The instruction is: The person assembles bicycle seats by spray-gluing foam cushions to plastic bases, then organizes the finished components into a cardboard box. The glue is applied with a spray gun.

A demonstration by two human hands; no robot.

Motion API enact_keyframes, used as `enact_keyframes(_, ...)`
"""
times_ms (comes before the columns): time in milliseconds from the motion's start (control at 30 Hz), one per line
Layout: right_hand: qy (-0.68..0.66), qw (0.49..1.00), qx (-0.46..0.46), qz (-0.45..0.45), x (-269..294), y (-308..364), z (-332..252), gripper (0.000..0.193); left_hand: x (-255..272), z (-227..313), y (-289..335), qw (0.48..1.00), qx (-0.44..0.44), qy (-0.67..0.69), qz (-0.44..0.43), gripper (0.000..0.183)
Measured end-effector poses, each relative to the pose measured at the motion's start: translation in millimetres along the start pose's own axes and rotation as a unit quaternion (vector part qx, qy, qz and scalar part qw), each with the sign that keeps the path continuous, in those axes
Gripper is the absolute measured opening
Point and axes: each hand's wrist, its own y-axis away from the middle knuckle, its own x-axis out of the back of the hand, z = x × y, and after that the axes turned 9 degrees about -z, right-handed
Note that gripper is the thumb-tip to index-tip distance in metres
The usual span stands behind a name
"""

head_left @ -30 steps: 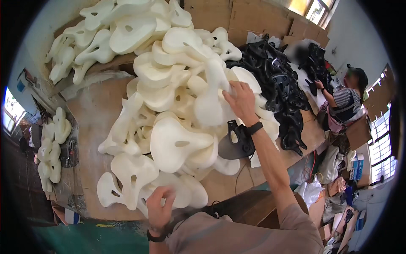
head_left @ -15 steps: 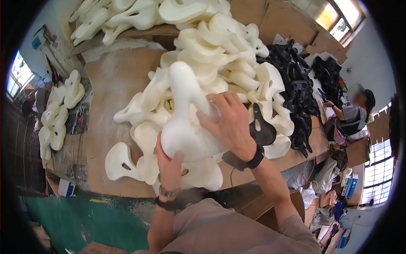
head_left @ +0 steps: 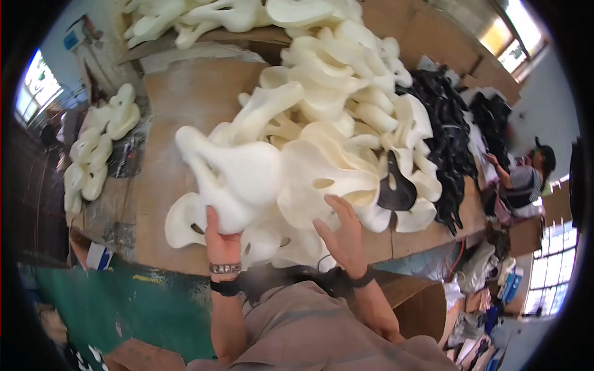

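My left hand grips the wide end of a white bicycle saddle pad, its thumb on the near edge and its other fingers hidden beneath. The pad is tilted, with its narrow nose toward the far left. To its right, my right hand has its fingers spread and holds nothing. Just beyond those fingertips lies another cream saddle pad with a slot in its middle. A black saddle rests on the pile's right side.
A large heap of cream saddle pads covers the middle of the cardboard-topped table. Several more pads lie at the left. Black saddle pieces are piled at the right. A person works beyond them. A cardboard box stands below the table edge.
My right hand has let go of the white saddle pad and drawn back. The left hand has swung the pad leftward, and its nose now points far left instead of away from me.
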Motion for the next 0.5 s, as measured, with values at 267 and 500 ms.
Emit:
enact_keyframes(267, -0.549, 0.819, -0.167, -0.026, -4, -23, -33, 0.081, -46, -1, 52, 0.966, -0.048, -0.256, -0.005, 0.068)
enact_keyframes(500, -0.672, 0.703, -0.226, -0.059, -7, -18, -11, 0.07, -64, -13, 66, 0.949, -0.042, -0.311, 0.004, 0.066)
